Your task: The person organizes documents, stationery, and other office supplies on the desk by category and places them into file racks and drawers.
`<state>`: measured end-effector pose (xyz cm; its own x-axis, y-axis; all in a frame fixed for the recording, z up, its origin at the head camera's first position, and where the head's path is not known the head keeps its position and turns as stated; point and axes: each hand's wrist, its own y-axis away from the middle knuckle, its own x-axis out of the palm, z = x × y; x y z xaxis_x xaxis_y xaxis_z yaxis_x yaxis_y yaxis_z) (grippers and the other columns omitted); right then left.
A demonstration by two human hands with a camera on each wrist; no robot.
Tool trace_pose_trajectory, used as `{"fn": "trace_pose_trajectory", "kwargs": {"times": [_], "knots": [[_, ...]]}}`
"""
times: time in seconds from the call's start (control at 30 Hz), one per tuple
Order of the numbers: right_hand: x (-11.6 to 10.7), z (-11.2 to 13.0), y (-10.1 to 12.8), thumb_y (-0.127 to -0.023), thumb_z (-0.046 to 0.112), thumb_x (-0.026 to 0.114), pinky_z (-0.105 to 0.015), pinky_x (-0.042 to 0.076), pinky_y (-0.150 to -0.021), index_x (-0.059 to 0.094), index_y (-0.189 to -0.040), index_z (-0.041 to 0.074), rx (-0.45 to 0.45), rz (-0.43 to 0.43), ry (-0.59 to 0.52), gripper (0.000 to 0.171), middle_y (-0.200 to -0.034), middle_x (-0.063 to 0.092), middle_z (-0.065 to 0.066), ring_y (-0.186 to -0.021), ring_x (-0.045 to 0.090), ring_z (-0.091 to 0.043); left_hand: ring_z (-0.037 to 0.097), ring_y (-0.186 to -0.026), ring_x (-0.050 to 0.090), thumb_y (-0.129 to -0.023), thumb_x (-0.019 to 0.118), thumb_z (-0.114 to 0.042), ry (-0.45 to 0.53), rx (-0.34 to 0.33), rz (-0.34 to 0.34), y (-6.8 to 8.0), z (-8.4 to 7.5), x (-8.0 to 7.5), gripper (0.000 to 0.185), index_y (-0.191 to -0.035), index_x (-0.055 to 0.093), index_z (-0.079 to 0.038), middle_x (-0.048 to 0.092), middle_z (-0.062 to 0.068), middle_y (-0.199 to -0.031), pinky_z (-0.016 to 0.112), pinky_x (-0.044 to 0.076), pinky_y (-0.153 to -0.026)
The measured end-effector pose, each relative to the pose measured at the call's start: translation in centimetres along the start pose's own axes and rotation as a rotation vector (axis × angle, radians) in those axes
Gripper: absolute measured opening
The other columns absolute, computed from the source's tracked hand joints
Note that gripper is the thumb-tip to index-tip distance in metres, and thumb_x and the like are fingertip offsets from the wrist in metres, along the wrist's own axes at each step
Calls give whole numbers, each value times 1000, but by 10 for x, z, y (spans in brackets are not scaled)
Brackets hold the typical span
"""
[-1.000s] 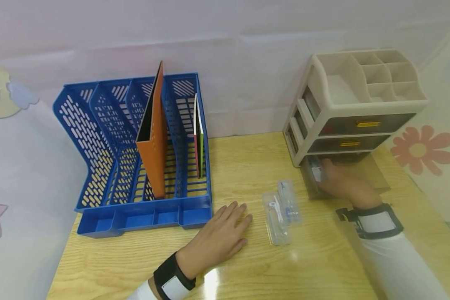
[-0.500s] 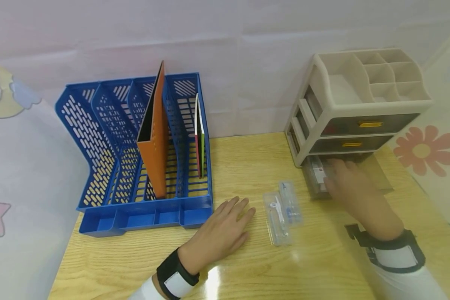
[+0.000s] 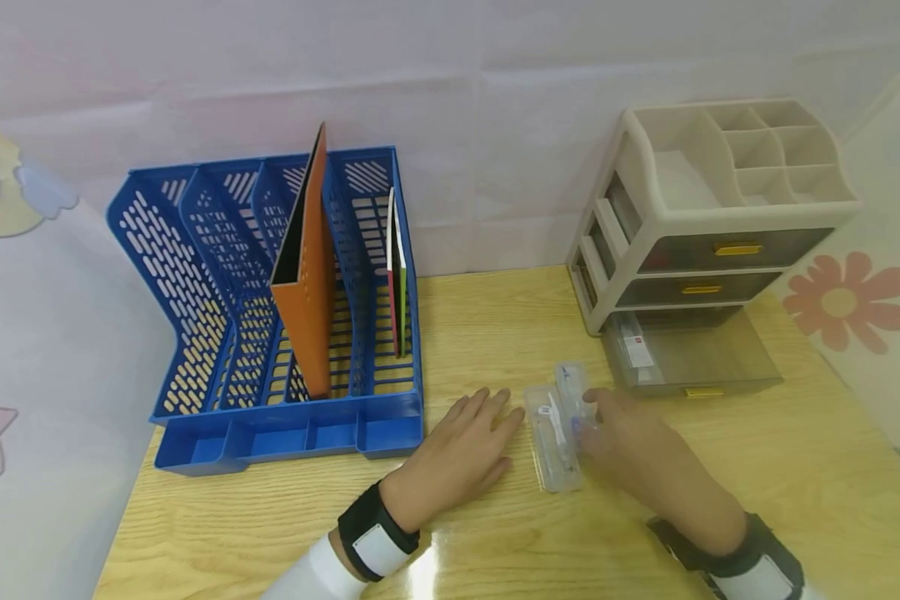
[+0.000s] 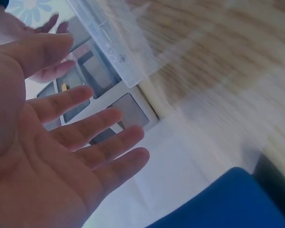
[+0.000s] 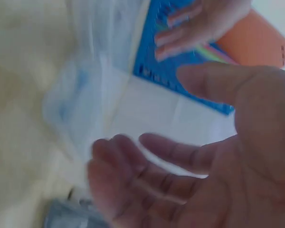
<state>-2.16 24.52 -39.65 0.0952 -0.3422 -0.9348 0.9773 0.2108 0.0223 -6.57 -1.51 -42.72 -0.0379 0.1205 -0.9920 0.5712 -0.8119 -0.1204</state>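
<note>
Two slim clear plastic packs lie side by side on the wooden table. One pack (image 3: 553, 454) shows a white slender item and thin sticks inside; the other pack (image 3: 569, 380) has blue marks and sits slightly farther back. My right hand (image 3: 637, 446) is over the right edge of the packs, its fingertips close to the blue-marked one. In the right wrist view its fingers are loosely bent with nothing between them. My left hand (image 3: 453, 454) lies palm down left of the packs, fingers spread and holding nothing.
A beige drawer unit (image 3: 648, 200) stands at the back right, its bottom drawer (image 3: 720, 354) pulled out with a clear packet (image 3: 637, 350) inside. At left is a blue file rack (image 3: 285, 414) holding an orange binder (image 3: 305, 325) and thin booklets (image 3: 397, 292).
My right hand has come out of the pulled-out drawer and moved left and nearer, to the packs. A packet now shows in the drawer. My left hand has shifted slightly right.
</note>
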Motion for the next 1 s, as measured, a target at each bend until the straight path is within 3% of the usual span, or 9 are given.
{"fn": "trace_pose_trajectory", "kwargs": {"times": [0.17, 0.33, 0.53, 0.63, 0.77, 0.87, 1.0], "knots": [[21, 16, 9, -88, 42, 81, -35, 58, -60, 55, -127, -8, 51, 51, 69, 68, -99, 64, -17, -75, 65, -22, 39, -137, 55, -95, 73, -41, 21, -22, -2, 0, 1, 2, 62, -147, 54, -13, 52, 18, -152, 50, 49, -112], [31, 29, 14, -87, 44, 81, -27, 49, -54, 54, -120, -8, 68, 54, 98, 67, -87, 55, -9, -64, 51, -14, 39, -138, 53, -96, 72, -40, 68, -54, -3, 1, 3, -1, 61, -147, 54, -13, 52, 18, -153, 50, 46, -115], [36, 40, 15, -83, 43, 85, -30, 50, -50, 55, -116, -8, 53, 10, 129, 68, -82, 57, -11, -60, 54, -16, 39, -140, 51, -97, 71, -40, 92, -80, 2, 3, 6, -6, 60, -148, 54, -12, 50, 17, -155, 49, 45, -116], [35, 45, 15, -81, 43, 86, -35, 56, -53, 57, -114, -12, 32, 6, 161, 70, -83, 63, -17, -63, 62, -23, 39, -140, 52, -97, 70, -40, 85, -79, -6, 4, 7, -7, 60, -148, 54, -12, 51, 17, -154, 48, 45, -117], [36, 48, 13, -77, 34, 89, -36, 60, -56, 61, -105, -12, -25, -20, 223, 61, -83, 67, -20, -66, 67, -29, 39, -139, 53, -97, 70, -39, 75, -75, -36, 5, 9, -8, 60, -148, 54, -11, 52, 18, -153, 47, 44, -117], [36, 48, 12, -74, 26, 89, -32, 57, -52, 62, -98, -8, -50, -36, 257, 50, -81, 65, -16, -64, 61, -23, 38, -139, 53, -97, 71, -37, 79, -75, -60, 5, 11, -11, 61, -148, 53, -10, 52, 18, -152, 46, 42, -119], [34, 45, 10, -73, 22, 86, -32, 56, -54, 64, -100, -9, -83, -47, 282, 46, -86, 62, -16, -69, 56, -22, 38, -140, 52, -96, 72, -36, 93, -85, -81, 6, 15, -16, 63, -150, 51, -9, 51, 18, -153, 47, 41, -120]]}}
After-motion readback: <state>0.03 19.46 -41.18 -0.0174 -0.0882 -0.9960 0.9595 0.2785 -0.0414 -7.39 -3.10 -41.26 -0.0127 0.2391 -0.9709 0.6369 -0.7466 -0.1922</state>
